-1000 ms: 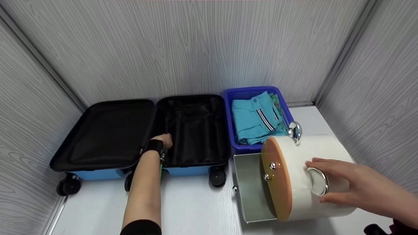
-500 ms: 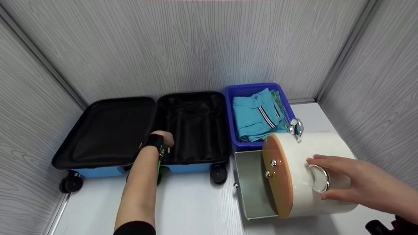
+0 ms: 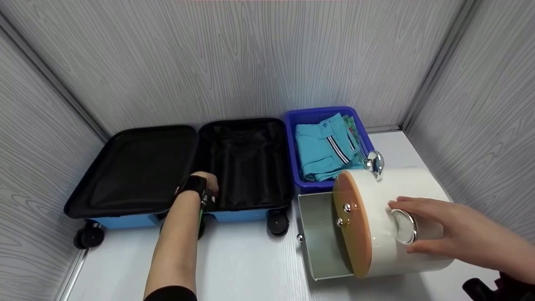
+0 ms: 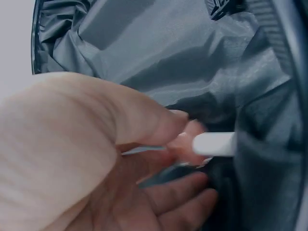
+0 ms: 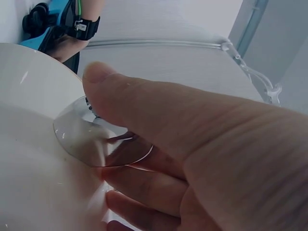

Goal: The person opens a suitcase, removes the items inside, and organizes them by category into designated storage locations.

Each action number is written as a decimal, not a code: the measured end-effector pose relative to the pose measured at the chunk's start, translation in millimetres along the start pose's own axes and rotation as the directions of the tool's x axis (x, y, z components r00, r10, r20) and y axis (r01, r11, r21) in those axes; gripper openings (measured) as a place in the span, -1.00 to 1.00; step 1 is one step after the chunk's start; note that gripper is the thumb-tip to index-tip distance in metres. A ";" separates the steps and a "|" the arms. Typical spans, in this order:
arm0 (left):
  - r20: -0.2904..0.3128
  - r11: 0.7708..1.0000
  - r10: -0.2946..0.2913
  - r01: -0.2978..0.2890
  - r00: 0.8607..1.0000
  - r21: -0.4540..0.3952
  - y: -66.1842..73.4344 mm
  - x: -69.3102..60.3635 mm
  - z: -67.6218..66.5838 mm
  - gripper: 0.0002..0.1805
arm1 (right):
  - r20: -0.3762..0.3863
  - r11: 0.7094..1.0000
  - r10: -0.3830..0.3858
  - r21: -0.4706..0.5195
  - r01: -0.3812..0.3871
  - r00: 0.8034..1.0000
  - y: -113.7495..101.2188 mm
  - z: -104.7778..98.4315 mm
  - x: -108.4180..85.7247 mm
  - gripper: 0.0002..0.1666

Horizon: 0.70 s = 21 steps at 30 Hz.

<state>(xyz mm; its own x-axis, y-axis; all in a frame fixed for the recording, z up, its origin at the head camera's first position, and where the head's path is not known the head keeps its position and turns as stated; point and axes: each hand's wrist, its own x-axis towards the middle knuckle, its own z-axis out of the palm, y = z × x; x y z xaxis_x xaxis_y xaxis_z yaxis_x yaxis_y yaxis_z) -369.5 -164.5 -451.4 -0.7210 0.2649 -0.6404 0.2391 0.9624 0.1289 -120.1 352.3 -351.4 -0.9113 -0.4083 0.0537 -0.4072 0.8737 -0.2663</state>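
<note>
Inside the right half of the open black-lined suitcase, my left hand reaches down along the middle edge. The left wrist view shows its thumb and index finger pinching at a small slim object with a rounded white end; blur and the dark lining hide its kind. My right hand rests on a white storage box with an orange see-through front, thumb and fingers on either side of its chrome-rimmed handle. The box's pale drawer is pulled out.
A blue basket behind the box holds folded turquoise shorts and a green patterned cloth. The suitcase's other half lies flat on the left. Black wheels stick out at the front. Wood-grain walls stand behind and at the sides.
My left hand shifts slightly inside the suitcase, and its forearm has swung a little left. The right hand stays on the box. The whole head view has shifted slightly.
</note>
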 end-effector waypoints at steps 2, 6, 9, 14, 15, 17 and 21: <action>-0.025 1.000 -0.016 0.016 1.000 0.022 1.4 -3.4 1.2 -0.72 | -0.007 1.000 0.006 -0.003 -0.006 1.000 1.3 0.7 -0.4 -0.10; -0.074 0.999 -0.044 0.042 0.996 -0.028 2.5 -9.7 5.3 -0.73 | 0.017 1.000 0.027 0.006 -0.027 0.999 3.0 -0.5 0.8 -0.09; -0.091 0.996 -0.041 0.033 0.995 -0.082 0.8 -7.8 8.5 -0.78 | 0.034 0.999 0.035 0.015 -0.035 0.999 2.9 -1.5 1.5 -0.09; -0.097 0.982 0.026 -0.044 0.995 -0.184 -3.0 7.2 11.3 -0.70 | -0.001 1.000 0.018 -0.003 -0.018 1.000 4.1 1.3 -0.5 -0.10; -0.100 0.978 0.043 -0.062 0.994 -0.198 -3.6 10.7 11.3 -0.66 | -0.017 1.000 0.008 -0.001 -0.008 1.000 4.6 1.8 -0.9 -0.10; -0.117 0.974 0.051 -0.076 0.992 -0.214 -4.2 15.6 10.7 -0.63 | -0.050 1.000 -0.016 0.001 0.016 0.999 5.7 2.9 -1.5 -0.11; -0.183 0.959 0.088 -0.133 0.979 -0.249 -1.0 18.3 4.0 -0.68 | -0.088 0.999 -0.051 0.010 0.052 0.995 7.8 3.4 -1.4 -0.11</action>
<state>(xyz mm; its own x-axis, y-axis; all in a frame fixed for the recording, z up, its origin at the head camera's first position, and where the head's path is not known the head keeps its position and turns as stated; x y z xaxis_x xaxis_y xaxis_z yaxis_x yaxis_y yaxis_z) -380.3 -160.9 -466.3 -0.8040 0.3550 -0.4771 0.1631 0.9031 0.3972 -121.7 358.9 -356.8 -0.8912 -0.4275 0.1517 -0.4534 0.8484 -0.2731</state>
